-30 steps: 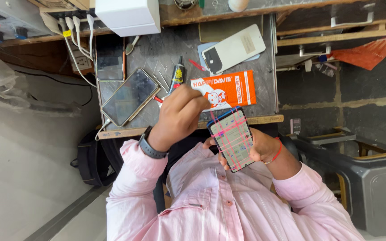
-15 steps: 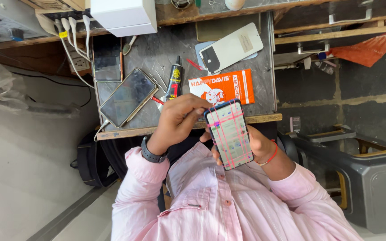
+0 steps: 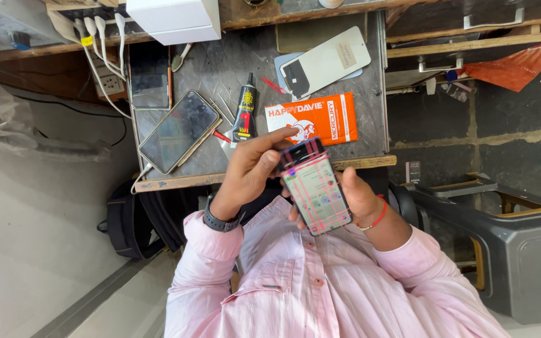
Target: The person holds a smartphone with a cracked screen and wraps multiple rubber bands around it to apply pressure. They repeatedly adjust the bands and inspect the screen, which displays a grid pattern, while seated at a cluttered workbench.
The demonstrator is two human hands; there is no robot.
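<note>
My right hand [image 3: 359, 199], with a red band on its wrist, cradles a phone [image 3: 315, 188] from beneath, above my lap. The phone's screen is lit and crossed with pink and green lines. My left hand [image 3: 250, 170], wearing a dark watch, curls its fingertips over the phone's upper left corner. Both hands hover at the near edge of a small grey worktable [image 3: 220, 59]. Just beyond the phone lies an orange packet [image 3: 314, 117].
On the table lie a black glue tube [image 3: 245, 116], a dark phone [image 3: 178, 130] at a slant, another dark screen [image 3: 149, 75], a white back cover [image 3: 325, 61] and thin metal tools. A white box [image 3: 173, 19] and plugged cables sit behind. A black bag [image 3: 126, 219] lies left; a grey stool [image 3: 521, 250] stands right.
My left hand has come off the orange packet and closed on the phone's top corner. The phone has tilted slightly and sits a bit lower toward my chest.
</note>
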